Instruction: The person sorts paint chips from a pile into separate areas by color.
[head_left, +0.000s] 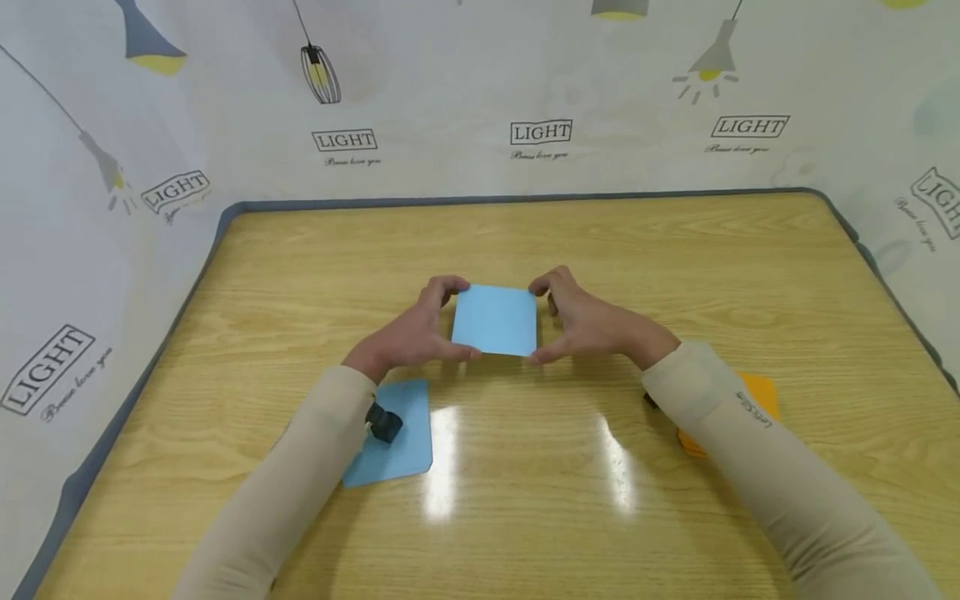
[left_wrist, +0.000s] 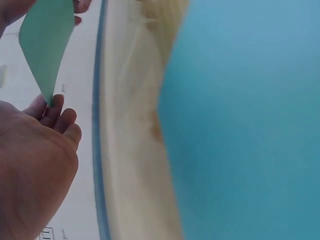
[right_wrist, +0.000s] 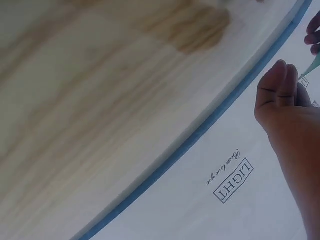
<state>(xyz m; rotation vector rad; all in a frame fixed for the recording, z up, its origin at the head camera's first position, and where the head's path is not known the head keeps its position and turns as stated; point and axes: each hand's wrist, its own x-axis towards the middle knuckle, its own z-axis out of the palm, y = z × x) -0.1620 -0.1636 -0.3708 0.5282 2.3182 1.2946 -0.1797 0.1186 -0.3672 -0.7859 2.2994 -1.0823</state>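
Note:
Both hands hold a light blue square sheet (head_left: 495, 320) between them, above the middle of the wooden table. My left hand (head_left: 420, 327) grips its left side, index finger at the far corner and thumb at the near one. On the opposite side my right hand (head_left: 581, 321) grips in the same way. Seen edge-on in the left wrist view, the held sheet (left_wrist: 47, 45) looks greenish, with the left hand (left_wrist: 37, 170) below it. Only a tip of the sheet (right_wrist: 312, 67) shows in the right wrist view, beside the right hand (right_wrist: 290, 100).
Under the left forearm lies another blue sheet (head_left: 408, 450) with rounded corners, large in the left wrist view. Orange sheets (head_left: 763, 392) lie partly hidden beneath the right forearm. A patterned white curtain (head_left: 450, 108) surrounds the wooden table (head_left: 525, 500) at the back and sides.

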